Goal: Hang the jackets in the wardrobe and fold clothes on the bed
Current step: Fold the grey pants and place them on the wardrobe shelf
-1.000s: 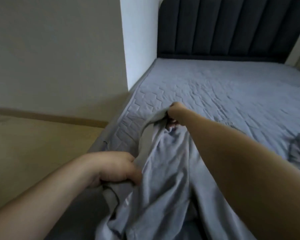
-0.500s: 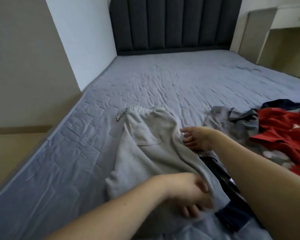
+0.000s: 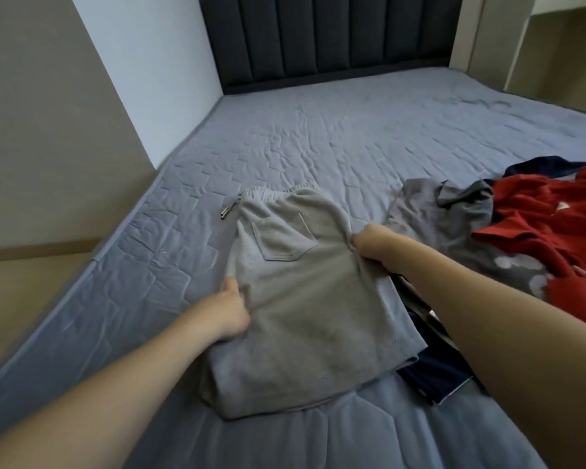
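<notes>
Facing the bed (image 3: 369, 137), we note its quilted blue-grey cover, a dark padded headboard (image 3: 325, 38) at 12 o'clock, a white wall panel (image 3: 156, 69) at 10 o'clock and pale furniture (image 3: 538, 42) at 1 o'clock. The grey shorts (image 3: 305, 299) lie flat near the 6 o'clock edge, waistband toward 12 o'clock, back pocket up, drawstring tip resting on the cover at 11 o'clock. At 3 o'clock lie a grey garment (image 3: 433, 214) and a red garment (image 3: 555, 231); a dark navy garment (image 3: 433, 374) lies partly under the shorts' right side. Our left hand (image 3: 232, 309) grips the shorts' left edge; our right hand (image 3: 372, 245) pinches the right edge. Compared with half a second ago, the hands have moved apart to opposite edges, and the shorts lie smoother.
</notes>
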`<state>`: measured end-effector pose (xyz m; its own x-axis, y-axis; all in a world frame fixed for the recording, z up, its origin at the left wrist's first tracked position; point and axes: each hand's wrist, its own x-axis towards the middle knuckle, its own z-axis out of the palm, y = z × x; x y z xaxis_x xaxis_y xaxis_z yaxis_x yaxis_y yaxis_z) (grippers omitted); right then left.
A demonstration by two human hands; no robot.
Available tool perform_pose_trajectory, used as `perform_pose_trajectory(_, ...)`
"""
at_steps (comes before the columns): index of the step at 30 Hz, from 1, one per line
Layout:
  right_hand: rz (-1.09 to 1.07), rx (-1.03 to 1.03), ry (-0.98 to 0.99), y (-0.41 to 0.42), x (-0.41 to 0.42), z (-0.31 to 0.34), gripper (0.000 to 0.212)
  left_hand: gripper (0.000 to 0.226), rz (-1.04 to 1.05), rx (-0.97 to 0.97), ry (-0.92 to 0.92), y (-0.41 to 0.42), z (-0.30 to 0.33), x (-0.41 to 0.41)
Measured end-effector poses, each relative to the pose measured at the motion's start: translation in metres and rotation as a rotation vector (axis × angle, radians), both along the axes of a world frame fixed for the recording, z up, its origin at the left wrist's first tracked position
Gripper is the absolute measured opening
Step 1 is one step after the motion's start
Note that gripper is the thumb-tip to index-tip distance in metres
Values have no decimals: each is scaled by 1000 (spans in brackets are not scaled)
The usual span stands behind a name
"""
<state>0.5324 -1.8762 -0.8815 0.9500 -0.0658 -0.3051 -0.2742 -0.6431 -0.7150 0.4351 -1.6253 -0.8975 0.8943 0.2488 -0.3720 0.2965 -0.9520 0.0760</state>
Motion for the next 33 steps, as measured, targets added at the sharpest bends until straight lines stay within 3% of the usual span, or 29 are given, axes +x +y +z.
perform_pose_trajectory(2,71,-165,-32,-3,-10,-1,39,60,-56,130,52,-1,12,18)
perform_pose_trajectory(5,111,-246,-58,-1,-5,-13,44,72,-61,122,-170,-10,39,60)
perform_pose_trajectory(8,140,-265,-114,3,1,-15,57,47,-140,16,-372,-24,49,119)
perform_pose_trajectory(11,171,-240,-94,4,10,-26,34,34,-218,-57,-472,-43,49,183)
perform_pose_trajectory(14,185,-170,11,-5,20,-37,29,49,-235,-82,-452,-69,39,245)
perform_pose_trajectory(17,197,-78,54,-13,35,-46,29,69,-249,-44,-286,-83,15,288)
perform_pose_trajectory(20,197,-90,43,-19,46,-57,30,67,-310,19,-225,-88,-8,306)
perform_pose_trajectory(21,203,-93,31,-19,51,-62,33,54,-357,30,-293,-88,-11,311)
perform_pose_trajectory(23,184,-80,2,-18,51,-67,39,20,-445,9,-597,-93,-6,317)
perform_pose_trajectory(25,168,-87,-81,-18,46,-69,47,13,-414,-22,-995,-101,0,322)
perform_pose_trajectory(26,171,-104,-126,-17,43,-70,45,16,-365,12,-1074,-105,-1,322)
perform_pose_trajectory(27,173,-132,-174,-14,40,-70,41,23,-312,76,-1069,-109,-7,320)
perform_pose_trajectory(30,63,-128,-228,-9,31,-70,36,53,-204,174,-806,-112,-32,308)
perform_pose_trajectory(33,-84,-61,-183,-10,23,-65,36,63,-219,184,-690,-91,-35,294)
